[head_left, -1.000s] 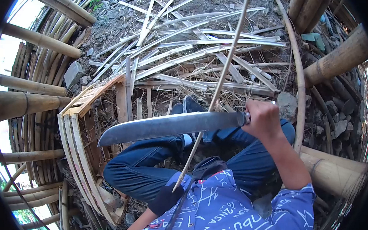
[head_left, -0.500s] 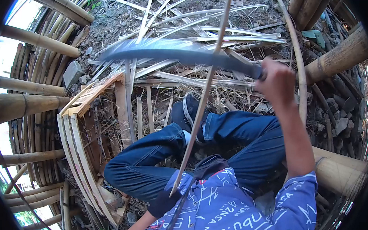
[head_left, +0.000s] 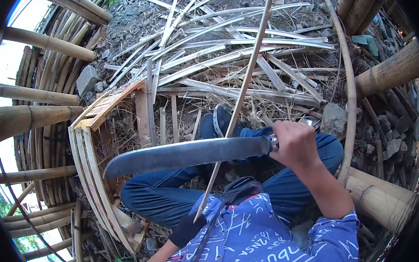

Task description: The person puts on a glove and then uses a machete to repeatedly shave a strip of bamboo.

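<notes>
1. Closest to the camera, the person's patterned blue shirt [head_left: 260, 247] sits beside the black-gloved left hand [head_left: 187, 231]. Its fingers are hidden, so I cannot tell whether they grasp anything.
2. The pointed lower end of a long bamboo strip [head_left: 246, 87] lies over that glove; the strip slants up and away, out of the top of the view. If the lower end is loosely held, the strip could twist or slip under any pressure.
3. The right hand [head_left: 294, 145] has its fingers clenched around the handle of a broad machete [head_left: 188, 156]. The blade passes in front of the strip; whether they touch, I cannot tell.
4. Beneath the blade are the crossed legs in blue jeans [head_left: 155, 202], with a dark shoe [head_left: 224, 118] just beyond. A glancing edge could skid off the strip into a knee, or run down it towards the gloved hand.
5. Left of the legs stands a slatted wooden frame [head_left: 85, 159], near the machete's tip; a wide swing could snag there.
6. Farther off, split bamboo pieces [head_left: 209, 49] lie heaped on the ground.
</notes>
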Demonstrator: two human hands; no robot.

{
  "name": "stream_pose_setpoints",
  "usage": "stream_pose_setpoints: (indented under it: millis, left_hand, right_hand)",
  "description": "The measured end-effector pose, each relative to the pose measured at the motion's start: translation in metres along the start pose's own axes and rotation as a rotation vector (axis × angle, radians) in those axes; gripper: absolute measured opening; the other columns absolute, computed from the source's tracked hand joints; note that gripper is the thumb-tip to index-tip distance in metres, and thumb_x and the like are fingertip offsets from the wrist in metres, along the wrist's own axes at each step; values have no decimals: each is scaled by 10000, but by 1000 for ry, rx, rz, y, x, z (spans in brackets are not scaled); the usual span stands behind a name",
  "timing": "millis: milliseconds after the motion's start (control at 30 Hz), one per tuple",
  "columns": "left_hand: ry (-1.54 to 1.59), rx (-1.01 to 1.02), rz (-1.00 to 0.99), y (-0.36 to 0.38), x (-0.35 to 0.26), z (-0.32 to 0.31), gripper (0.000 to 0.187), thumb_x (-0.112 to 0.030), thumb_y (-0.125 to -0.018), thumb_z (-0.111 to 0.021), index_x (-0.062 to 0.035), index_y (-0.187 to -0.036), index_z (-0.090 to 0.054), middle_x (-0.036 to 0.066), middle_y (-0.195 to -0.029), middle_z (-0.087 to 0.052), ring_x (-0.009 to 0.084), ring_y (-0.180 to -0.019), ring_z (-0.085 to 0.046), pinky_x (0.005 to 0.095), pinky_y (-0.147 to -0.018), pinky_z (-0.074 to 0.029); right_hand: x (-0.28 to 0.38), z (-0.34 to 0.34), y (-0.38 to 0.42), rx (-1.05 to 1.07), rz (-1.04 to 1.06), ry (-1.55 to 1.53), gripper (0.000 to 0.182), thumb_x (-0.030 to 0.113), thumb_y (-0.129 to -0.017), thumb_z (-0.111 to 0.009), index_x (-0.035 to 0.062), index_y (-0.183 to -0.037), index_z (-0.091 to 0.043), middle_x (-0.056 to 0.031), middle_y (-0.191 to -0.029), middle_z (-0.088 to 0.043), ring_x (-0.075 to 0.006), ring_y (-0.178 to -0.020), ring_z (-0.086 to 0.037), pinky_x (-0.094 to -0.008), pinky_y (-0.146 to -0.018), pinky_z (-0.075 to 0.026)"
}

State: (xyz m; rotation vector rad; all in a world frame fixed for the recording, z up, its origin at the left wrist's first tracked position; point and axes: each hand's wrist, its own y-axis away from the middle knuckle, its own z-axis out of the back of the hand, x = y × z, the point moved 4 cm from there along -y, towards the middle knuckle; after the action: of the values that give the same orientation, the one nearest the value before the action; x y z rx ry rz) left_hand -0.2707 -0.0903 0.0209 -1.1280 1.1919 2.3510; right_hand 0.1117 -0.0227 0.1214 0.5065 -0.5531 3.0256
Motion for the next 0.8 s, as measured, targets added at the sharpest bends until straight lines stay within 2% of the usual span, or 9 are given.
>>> stream_pose_setpoints:
  millis: [67,133,200,333,433,500,567,733,800]
  left_hand:
    - [-29,-14,-40,4,-2,2,130,-159,-875,-601,-35,-846,-576,157,-661,-548,267,-579,-518,356,-573,-425]
    - [-87,47,55,5,0,3,138,-165,-876,-609,-32,-851,-584,158,-668,-565,254,-585,-539,357,-574,-431]
    - [-75,45,44,12,17,5,149,-176,-878,-615,-29,-863,-590,156,-673,-571,252,-589,-545,354,-575,-434]
    - [-32,28,68,27,34,4,188,-212,-875,-638,-29,-909,-610,141,-673,-573,229,-595,-539,339,-577,-434]
    - [-29,6,60,26,36,4,205,-223,-871,-648,-30,-935,-618,128,-669,-564,203,-602,-536,326,-583,-434]
    - [-17,0,69,28,42,2,213,-227,-871,-649,-31,-947,-617,127,-670,-563,195,-606,-537,325,-587,-436]
    - [13,-6,96,25,41,2,232,-241,-872,-651,-30,-960,-607,123,-671,-563,175,-611,-532,323,-593,-437]
    - [17,-4,98,20,42,1,235,-250,-882,-638,-31,-956,-598,113,-684,-566,169,-616,-504,325,-592,-429]
    - [-9,25,119,24,45,1,234,-251,-887,-632,-29,-954,-597,108,-691,-565,162,-623,-493,326,-593,-426]
  right_hand:
    - [-3,-3,-1,2,3,12,233,129,-569,-694,90,-683,-494,-76,-610,-560,-253,-552,-599,-374,-527,-470]
    - [-9,0,-10,2,21,35,228,131,-572,-686,93,-680,-489,-72,-619,-562,-251,-555,-599,-368,-527,-473]
    - [-15,14,-22,-91,31,134,206,123,-588,-668,95,-679,-486,-77,-598,-551,-247,-542,-598,-370,-519,-476]
    - [-74,35,-50,-195,-240,255,144,101,-647,-663,82,-716,-537,-108,-591,-582,-301,-562,-620,-414,-539,-497]
    - [-90,41,-57,-259,-293,322,141,100,-657,-667,78,-703,-536,-108,-610,-596,-310,-576,-622,-418,-551,-496]
    - [-79,38,-48,-219,-316,230,121,56,-645,-638,71,-695,-529,-137,-602,-569,-343,-594,-604,-434,-544,-456]
    - [-58,23,-31,-137,-193,79,140,95,-631,-661,84,-666,-526,-113,-595,-579,-291,-566,-614,-407,-541,-485]
    - [-19,-14,-13,-26,59,35,186,127,-603,-668,82,-647,-492,-95,-541,-529,-275,-509,-590,-374,-505,-477]
    - [-40,-23,-23,-41,2,71,176,130,-596,-657,73,-649,-499,-104,-549,-544,-281,-511,-595,-398,-512,-490]
